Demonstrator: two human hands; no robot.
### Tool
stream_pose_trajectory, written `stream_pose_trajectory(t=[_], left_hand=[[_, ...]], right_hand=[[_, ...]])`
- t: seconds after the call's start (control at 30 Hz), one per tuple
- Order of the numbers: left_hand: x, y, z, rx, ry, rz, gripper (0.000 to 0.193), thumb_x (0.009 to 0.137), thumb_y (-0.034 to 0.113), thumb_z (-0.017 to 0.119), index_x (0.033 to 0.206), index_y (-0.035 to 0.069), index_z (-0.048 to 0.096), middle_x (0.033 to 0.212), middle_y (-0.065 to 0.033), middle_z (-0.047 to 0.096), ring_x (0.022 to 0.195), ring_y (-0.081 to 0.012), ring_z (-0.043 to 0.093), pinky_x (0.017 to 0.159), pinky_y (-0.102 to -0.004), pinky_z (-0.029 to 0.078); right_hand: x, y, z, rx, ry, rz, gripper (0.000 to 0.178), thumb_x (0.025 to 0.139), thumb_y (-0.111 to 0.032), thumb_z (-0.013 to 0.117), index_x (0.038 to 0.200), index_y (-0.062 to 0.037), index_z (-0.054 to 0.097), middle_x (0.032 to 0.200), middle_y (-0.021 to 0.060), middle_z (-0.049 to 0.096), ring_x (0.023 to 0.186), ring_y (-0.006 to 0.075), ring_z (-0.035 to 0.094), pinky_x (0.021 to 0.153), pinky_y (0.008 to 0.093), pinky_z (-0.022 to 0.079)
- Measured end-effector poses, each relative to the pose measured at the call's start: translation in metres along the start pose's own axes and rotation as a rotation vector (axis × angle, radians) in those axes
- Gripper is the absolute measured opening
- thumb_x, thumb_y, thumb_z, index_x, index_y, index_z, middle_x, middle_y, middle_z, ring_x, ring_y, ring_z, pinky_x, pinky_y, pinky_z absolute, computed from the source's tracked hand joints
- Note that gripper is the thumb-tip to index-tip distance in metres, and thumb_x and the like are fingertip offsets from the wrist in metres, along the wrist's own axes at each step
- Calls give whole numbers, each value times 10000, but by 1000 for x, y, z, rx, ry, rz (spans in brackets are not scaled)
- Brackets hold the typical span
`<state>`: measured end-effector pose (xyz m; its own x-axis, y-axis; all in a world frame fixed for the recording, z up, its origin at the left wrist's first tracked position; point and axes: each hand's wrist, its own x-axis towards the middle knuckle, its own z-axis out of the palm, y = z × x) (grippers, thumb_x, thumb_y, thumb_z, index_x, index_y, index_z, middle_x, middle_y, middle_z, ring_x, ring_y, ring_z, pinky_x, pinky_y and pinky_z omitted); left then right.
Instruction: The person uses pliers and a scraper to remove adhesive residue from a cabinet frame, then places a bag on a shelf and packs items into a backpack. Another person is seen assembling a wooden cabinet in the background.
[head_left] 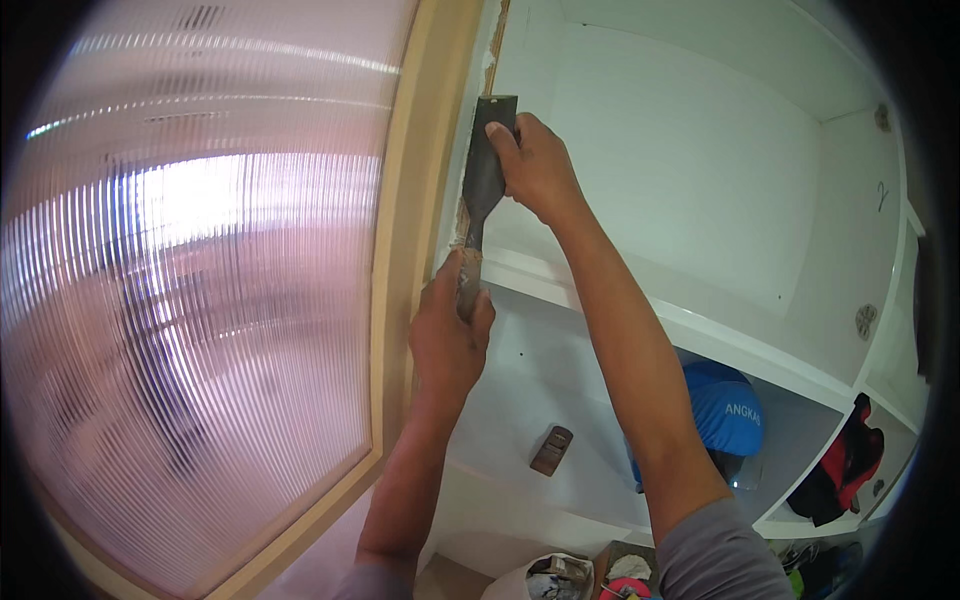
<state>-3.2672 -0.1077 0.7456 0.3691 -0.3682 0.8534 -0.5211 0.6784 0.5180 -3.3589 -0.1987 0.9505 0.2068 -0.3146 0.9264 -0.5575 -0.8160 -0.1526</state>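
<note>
A grey sleeve (715, 550) leads to the right hand (543, 172), clasping the wide chisel (486, 172) near its top; the left hand (447, 335) curls around its handle (468, 287), 2 grips seemingly steadying it along the rough cabinet edge (494, 52).

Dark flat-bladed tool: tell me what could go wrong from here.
The right hand grips the wide blade of the dark flat-bladed tool, so a slip might cut that hand. The pale wooden frame stands close alongside and could get scratched. The cabinet edge looks rough and might splinter further.
</note>
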Motion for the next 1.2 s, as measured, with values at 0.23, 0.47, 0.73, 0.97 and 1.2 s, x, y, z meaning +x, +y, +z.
stream_pose_trajectory(t=[0.23,0.47,0.73,0.97,1.2], left_hand=[[14,0,5,-17,22,20,588,941,92,738,1486,0,536,1180,-251,725,1022,-377,737,923,-415,569],[19,0,6,0,35,54,579,954,88,723,1494,7,531,1211,-228,726,1048,-371,732,946,-419,563],[20,-4,10,9,53,89,568,946,111,737,1474,21,547,1268,-264,693,1117,-443,702,937,-468,567],[17,2,4,33,12,9,577,943,112,742,1480,25,548,1283,-245,695,1116,-422,710,937,-459,571],[18,3,5,68,38,6,557,954,89,735,1475,-2,559,1217,-235,726,1008,-336,746,921,-406,574]], right_hand=[[11,-9,-7,23,-20,36,399,1070,-353,602,929,17,565,709,111,644,514,174,606,498,351,491],[14,-7,-6,0,-5,18,386,1072,-353,594,954,14,564,695,104,630,515,172,603,494,343,490],[12,-14,-12,46,-70,87,424,1065,-363,594,941,42,562,743,192,660,621,298,670,631,431,528],[9,-22,-20,126,-150,205,442,1063,-363,592,979,71,591,782,246,686,695,368,714,720,480,550],[9,-17,-14,151,-94,133,398,1074,-348,592,911,10,530,706,137,623,573,243,628,559,390,507]])
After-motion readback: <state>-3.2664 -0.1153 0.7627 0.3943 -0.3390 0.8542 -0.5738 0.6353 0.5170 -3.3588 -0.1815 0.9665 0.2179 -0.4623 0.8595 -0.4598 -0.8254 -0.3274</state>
